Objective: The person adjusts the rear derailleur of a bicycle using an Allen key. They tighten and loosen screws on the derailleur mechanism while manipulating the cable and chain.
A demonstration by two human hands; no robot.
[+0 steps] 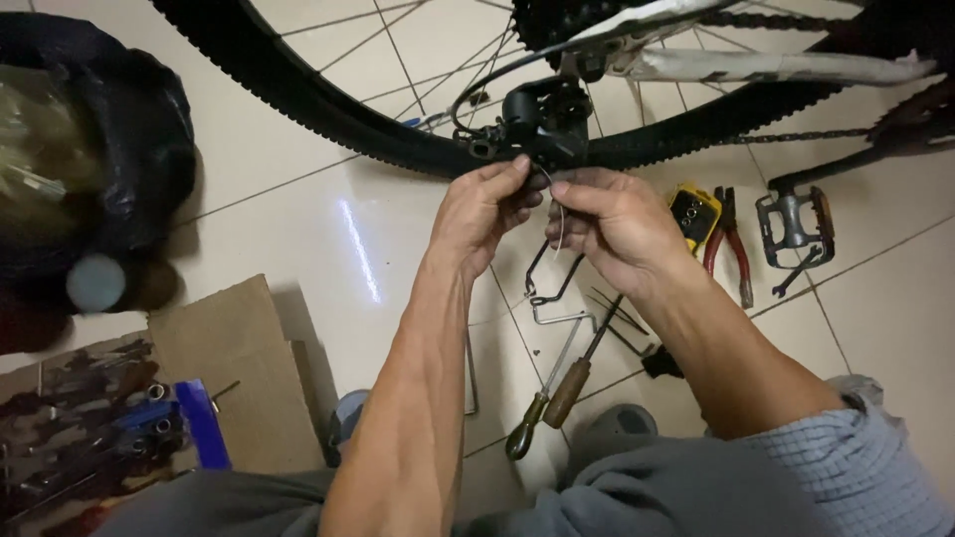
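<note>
Both hands work at the derailleur [545, 121] below the rear wheel [328, 104]: the left hand [484, 207] has its fingertips closed against the derailleur's underside, and the right hand [609, 221] pinches the thin cable [559, 214] that hangs from it. The free cable end looks liable to slip out or fray if the pinch loosens. Screwdrivers [552, 393] and pliers [729, 244] lie on the floor [298, 229] nearby.
</note>
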